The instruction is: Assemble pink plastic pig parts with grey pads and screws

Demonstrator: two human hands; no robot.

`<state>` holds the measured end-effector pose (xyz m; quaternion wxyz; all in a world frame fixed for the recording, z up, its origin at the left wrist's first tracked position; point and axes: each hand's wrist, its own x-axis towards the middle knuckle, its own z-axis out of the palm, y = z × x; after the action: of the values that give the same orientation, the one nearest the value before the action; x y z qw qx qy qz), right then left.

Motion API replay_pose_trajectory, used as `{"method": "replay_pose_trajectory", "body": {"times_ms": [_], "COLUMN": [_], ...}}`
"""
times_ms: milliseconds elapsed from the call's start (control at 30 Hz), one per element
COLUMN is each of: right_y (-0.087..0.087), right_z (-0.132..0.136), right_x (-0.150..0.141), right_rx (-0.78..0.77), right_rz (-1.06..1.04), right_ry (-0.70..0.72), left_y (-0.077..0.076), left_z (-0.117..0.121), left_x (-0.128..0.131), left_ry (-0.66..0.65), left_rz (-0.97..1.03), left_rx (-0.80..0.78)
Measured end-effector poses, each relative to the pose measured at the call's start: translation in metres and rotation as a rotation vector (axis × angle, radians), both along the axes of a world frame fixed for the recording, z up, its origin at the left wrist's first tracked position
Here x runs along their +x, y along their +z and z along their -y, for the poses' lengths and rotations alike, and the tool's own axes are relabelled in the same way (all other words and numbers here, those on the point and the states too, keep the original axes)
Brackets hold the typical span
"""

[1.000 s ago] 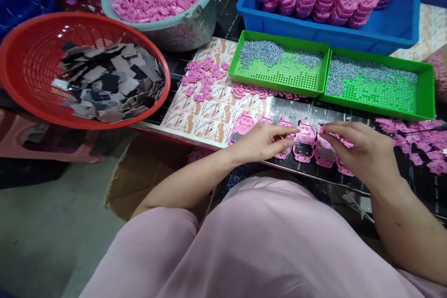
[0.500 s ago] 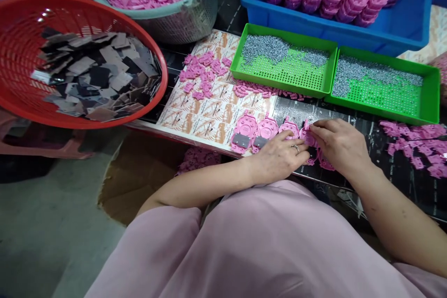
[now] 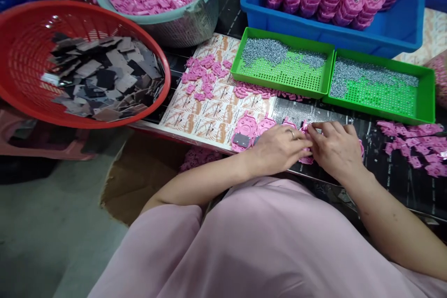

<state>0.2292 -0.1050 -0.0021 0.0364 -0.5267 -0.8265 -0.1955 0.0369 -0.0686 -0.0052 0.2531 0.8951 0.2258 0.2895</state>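
Note:
Pink plastic casings [image 3: 244,125] lie in a row along the front edge of the bench; the leftmost one has a grey plate [image 3: 241,140] across its lower part. My left hand [image 3: 279,146], with a ring on one finger, reaches over the row, and its closed-together fingertips hold one pink casing [image 3: 306,160]. At the top of this same casing, my right hand [image 3: 335,149] is closed, its thumb and fingers pinched by a small pink upright part [image 3: 305,125]. The fingers cover most of the casing, so small pieces between them are hidden.
Two green trays [image 3: 382,107] of small screws stand behind my hands. Behind them, a blue bin [image 3: 401,39] holds stacked pink casings. At left are a red basket [image 3: 84,123] of grey plates and a grey-green basket [image 3: 174,32] of pink parts. Loose pink pieces [image 3: 415,144] lie right.
My left fingers have shifted slightly upward over the casings. My right hand has moved slightly left and closer to the left fingertips. The whole view has shifted slightly.

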Motion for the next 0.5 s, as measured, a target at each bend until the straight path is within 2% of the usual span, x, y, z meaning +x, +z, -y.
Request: {"method": "replay_pose_trajectory", "body": {"times_ms": [100,167,233,300,367,433,500], "right_y": [0.0,0.007,0.018,0.03,0.037,0.038,0.034], "right_z": [0.0,0.001,0.005,0.01,0.014,0.016,0.016], "right_x": [0.005,0.007,0.006,0.002,-0.003,-0.007,-0.01], "right_rx": [0.053,0.09,0.025,-0.144,-0.3,-0.369,-0.368], "right_rz": [-0.139,-0.305,-0.54,-0.743,-0.839,-0.871,-0.92], "right_ry": [0.04,0.057,0.08,0.119,0.144,0.156,0.175], "left_y": [0.004,0.004,0.003,0.003,0.005,0.007,0.007], "left_z": [-0.01,-0.014,-0.015,-0.014,-0.012,-0.01,-0.008], "left_x": [-0.006,-0.009,-0.009,-0.008,-0.006,-0.005,-0.005], "left_ry": [0.112,0.103,0.065,0.031,0.024,0.025,0.018], "left_rz": [0.199,0.257,0.301,0.355,0.385,0.395,0.388], "left_rx": [-0.531,-0.894,-1.12,-1.196,-1.21,-1.211,-1.203]}}
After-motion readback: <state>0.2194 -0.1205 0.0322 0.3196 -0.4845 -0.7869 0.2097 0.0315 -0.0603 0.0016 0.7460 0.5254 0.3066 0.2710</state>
